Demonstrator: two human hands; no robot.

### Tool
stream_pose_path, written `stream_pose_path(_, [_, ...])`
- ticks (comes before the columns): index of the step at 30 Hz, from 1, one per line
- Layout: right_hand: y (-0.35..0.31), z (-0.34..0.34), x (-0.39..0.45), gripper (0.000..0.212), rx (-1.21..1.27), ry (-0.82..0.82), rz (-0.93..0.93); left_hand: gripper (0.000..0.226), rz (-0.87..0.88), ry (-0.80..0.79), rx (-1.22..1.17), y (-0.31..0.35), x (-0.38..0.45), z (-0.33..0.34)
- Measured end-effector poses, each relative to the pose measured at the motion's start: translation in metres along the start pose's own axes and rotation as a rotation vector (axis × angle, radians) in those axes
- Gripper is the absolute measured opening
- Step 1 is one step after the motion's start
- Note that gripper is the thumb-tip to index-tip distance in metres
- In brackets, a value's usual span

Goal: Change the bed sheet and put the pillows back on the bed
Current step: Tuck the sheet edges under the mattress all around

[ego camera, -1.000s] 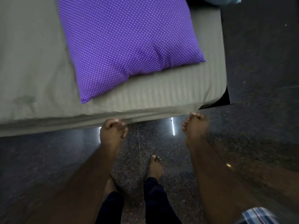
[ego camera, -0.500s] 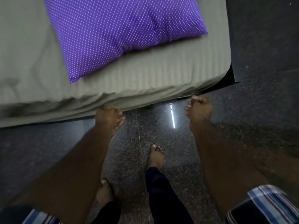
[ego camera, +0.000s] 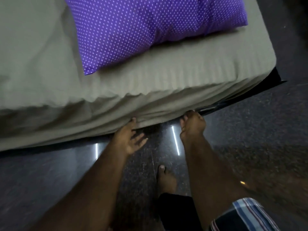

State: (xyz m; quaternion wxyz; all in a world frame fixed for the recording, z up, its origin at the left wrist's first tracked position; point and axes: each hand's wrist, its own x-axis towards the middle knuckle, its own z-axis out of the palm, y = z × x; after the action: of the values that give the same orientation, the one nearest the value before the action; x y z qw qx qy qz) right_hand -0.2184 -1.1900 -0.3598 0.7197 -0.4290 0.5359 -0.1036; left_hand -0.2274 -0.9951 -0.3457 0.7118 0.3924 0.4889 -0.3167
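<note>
A grey-green bed sheet covers the mattress and hangs bunched and wrinkled over its near side. A purple pillow with white dots lies on top, near the bed's right end. My left hand is under the sheet's hanging edge with fingers spread; its thumb touches the fabric. My right hand is further right, fingers curled together and pinching the sheet's lower hem, which is drawn into folds there. Both forearms reach in from below.
The dark speckled floor surrounds the bed. A black bed frame corner shows under the mattress at the right. My bare foot stands close to the bed between my arms.
Both hands have risen from just below the mattress to the sheet's hanging edge. My left hand has spread its fingers. The sheet's side has become more wrinkled.
</note>
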Motion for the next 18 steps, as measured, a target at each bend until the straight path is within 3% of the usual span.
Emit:
stream_pose_path(2, [0.01,0.012,0.013,0.009,0.058,-0.001,-0.051,0.028,0.02,-0.073,-0.146,0.0,0.02,-0.004])
stream_pose_path(4, [0.02,0.019,0.023,0.019,0.103,0.055,-0.064,0.018,0.04,-0.14,-0.203,-0.008,0.033,-0.012])
stream_pose_path(8, [0.041,0.027,0.025,0.015,0.186,0.154,-0.167,0.01,0.073,-0.201,-0.115,-0.028,0.049,-0.032])
stream_pose_path(12, [0.061,0.027,0.023,0.018,0.213,0.086,-0.221,0.024,0.116,-0.299,-0.004,-0.036,0.06,-0.048])
stream_pose_path(15, [0.072,0.031,0.005,0.006,0.136,0.034,-0.196,0.031,0.109,-0.219,0.136,-0.038,0.056,-0.052])
stream_pose_path(18, [0.075,0.019,-0.011,0.009,-0.021,0.135,-0.244,0.042,0.082,-0.124,0.193,-0.035,0.035,-0.055])
